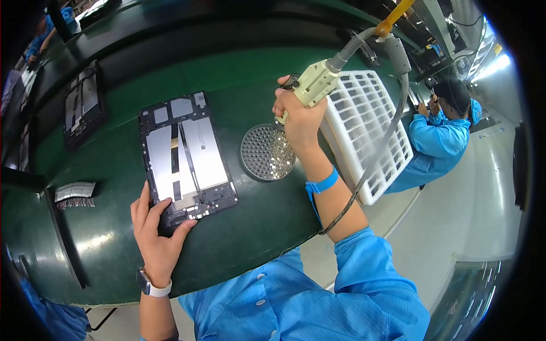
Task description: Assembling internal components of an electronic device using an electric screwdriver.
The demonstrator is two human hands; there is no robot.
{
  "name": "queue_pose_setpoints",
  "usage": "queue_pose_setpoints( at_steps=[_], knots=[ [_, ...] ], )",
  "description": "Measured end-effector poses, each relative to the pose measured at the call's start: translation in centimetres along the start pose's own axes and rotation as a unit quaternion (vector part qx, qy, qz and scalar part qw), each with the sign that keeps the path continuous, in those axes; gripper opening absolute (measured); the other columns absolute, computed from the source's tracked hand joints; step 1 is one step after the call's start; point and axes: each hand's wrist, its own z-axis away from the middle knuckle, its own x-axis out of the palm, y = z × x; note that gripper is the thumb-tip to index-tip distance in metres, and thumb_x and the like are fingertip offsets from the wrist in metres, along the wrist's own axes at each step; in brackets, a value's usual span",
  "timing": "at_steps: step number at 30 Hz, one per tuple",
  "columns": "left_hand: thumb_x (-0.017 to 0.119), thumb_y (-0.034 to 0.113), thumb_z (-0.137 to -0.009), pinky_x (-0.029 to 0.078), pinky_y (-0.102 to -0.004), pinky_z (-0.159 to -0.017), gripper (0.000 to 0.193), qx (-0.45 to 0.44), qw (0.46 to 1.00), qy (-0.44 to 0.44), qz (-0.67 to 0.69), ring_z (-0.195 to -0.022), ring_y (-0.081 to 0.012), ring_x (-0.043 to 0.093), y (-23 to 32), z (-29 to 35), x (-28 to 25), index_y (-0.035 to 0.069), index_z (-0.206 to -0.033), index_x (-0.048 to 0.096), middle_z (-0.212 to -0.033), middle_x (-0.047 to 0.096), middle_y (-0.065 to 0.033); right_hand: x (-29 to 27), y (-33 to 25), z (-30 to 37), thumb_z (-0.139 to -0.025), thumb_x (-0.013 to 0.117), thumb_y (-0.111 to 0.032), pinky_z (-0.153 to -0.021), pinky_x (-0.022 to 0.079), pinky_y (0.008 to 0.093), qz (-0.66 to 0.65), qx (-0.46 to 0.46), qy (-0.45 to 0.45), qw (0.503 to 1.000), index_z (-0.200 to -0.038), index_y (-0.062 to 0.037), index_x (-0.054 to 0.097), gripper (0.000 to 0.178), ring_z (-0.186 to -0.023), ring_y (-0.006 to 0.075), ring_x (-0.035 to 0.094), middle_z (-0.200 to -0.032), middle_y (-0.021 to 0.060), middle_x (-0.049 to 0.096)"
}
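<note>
A tablet (193,153) without its back cover lies on the green table, its silver panels and dark ribbon strips showing. My left hand (156,227) grips its lower left corner, thumb at the bottom edge and fingers spread along the side. In my right hand (300,116) is a pale green electric screwdriver (314,83), with my fingers wrapped round it. It is held above the far edge of a round dark dish (257,152) with a dimpled bottom. Small shiny screws (281,153) are heaped in the dish's right side. My hand hides the screwdriver's tip.
A white grid tray (369,136) stands right of my right forearm, and the screwdriver's grey cable (392,122) hangs across it. Another opened tablet (83,108) lies far left, near a stack of ribbon-like strips (75,193). A person in blue (441,133) works beyond the tray.
</note>
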Motion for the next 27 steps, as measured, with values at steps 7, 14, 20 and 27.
queue_pose_setpoints(
  at_steps=[7,14,20,27],
  knots=[
    [0.094,0.016,-0.059,0.046,-0.0440,-0.098,0.058,-0.006,1.000,-0.002,-0.001,-0.115,-0.0361,0.054,-0.04,-0.13,0.01,-0.001,-0.107,0.068,-0.148,0.052,-0.0206,0.11,0.63,-0.22,-0.080,0.063,0.004,-0.046,0.041,0.0241,-0.029,0.010,0.003,1.000,-0.090,0.0039,0.061,0.010,-0.049,0.0092,0.052,-0.065,0.0032,0.057],
    [0.094,0.019,-0.060,0.046,-0.0441,-0.097,0.058,0.000,1.000,-0.001,-0.007,-0.115,-0.0362,0.054,-0.28,-0.13,0.04,-0.001,-0.107,0.068,-0.148,0.051,-0.0205,0.26,0.63,-0.21,-0.079,0.063,0.004,-0.046,0.042,0.0241,-0.024,0.010,0.007,1.000,-0.089,0.0033,0.061,0.010,-0.049,0.0094,0.052,-0.065,0.0031,0.056],
    [0.094,0.021,-0.060,0.046,-0.0443,-0.098,0.058,0.004,1.000,-0.001,-0.009,-0.115,-0.0365,0.054,-0.35,-0.02,0.13,-0.001,-0.108,0.068,-0.148,0.051,-0.0207,0.23,0.35,-0.05,-0.080,0.061,0.004,-0.049,0.044,0.0276,-0.010,0.008,0.003,1.000,-0.090,0.0044,0.060,0.010,-0.050,0.0124,0.052,-0.064,0.0056,0.056],
    [0.094,0.021,-0.060,0.046,-0.0443,-0.098,0.058,0.002,1.000,0.001,-0.006,-0.115,-0.0364,0.054,-0.22,0.11,0.02,0.000,-0.107,0.068,-0.147,0.051,-0.0206,0.37,0.25,0.16,-0.081,0.060,0.004,-0.051,0.046,0.0302,0.020,0.007,-0.015,1.000,-0.093,0.0063,0.060,0.012,-0.050,0.0143,0.052,-0.062,0.0068,0.055]
  ],
)
